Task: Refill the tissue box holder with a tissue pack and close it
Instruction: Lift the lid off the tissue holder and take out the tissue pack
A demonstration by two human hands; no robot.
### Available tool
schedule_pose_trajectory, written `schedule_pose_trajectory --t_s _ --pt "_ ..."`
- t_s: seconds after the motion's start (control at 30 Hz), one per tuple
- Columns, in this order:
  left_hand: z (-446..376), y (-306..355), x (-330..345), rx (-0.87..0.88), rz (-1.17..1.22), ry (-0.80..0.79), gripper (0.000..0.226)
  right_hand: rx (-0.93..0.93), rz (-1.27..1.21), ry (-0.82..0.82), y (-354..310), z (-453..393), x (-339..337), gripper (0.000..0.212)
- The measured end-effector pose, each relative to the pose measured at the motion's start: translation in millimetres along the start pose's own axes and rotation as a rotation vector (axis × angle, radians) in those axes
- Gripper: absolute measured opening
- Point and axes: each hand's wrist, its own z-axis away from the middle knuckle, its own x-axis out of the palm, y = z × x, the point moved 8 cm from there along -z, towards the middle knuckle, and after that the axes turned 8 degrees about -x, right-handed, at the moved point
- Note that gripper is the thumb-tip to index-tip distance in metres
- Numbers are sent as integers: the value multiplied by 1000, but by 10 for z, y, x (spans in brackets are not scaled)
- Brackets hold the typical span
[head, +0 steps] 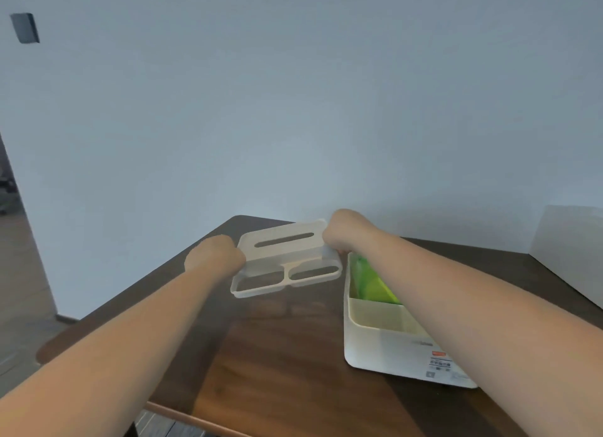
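Note:
A white plastic lid (284, 257) with a tissue slot and two open compartments hangs tilted just above the dark wooden table (280, 355). My left hand (213, 255) grips its left end and my right hand (342, 232) grips its right end. To the right stands the white holder base (381, 342), open at the top. A green tissue pack (372, 281) lies inside its far section, and my right forearm covers part of it. A label with a red mark shows on the base's near wall.
A pale wall rises right behind the table's far edge. A white box-like object (567, 250) stands at the right. The table's left and near edges drop to a grey floor (19, 289). A dark switch plate (25, 28) is on the wall.

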Motion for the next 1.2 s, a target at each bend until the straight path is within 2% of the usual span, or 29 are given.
schedule_pose_trajectory --t_s 0.2,0.3,0.47,0.57,0.67,0.77,0.9,1.07,1.2 --pt "-206 -274 282 -44 -41 -17 23 -57 143 -163 -206 -247 487 23" --pt "-282 -317 384 -60 -57 -35 24 -53 257 -272 -234 -292 699 34" --pt "-339 -303 533 -63 -94 -78 24 -60 314 -335 -210 -360 854 37" --pt "-329 -262 507 -62 -150 -39 18 -46 269 -322 -192 -380 868 34" --pt "-290 -157 381 -5 -151 81 10 -48 222 -276 -218 -378 813 31" --pt "-213 14 298 76 -114 127 16 -56 147 -205 -235 -323 681 28" --pt "-3 339 194 183 -12 104 20 -80 -28 2 -150 -208 336 16" --pt "444 914 90 411 197 -1 23 -57 -141 215 264 -2 -123 11" --pt "856 1411 62 571 252 -32 30 32 -166 354 842 253 -407 23"
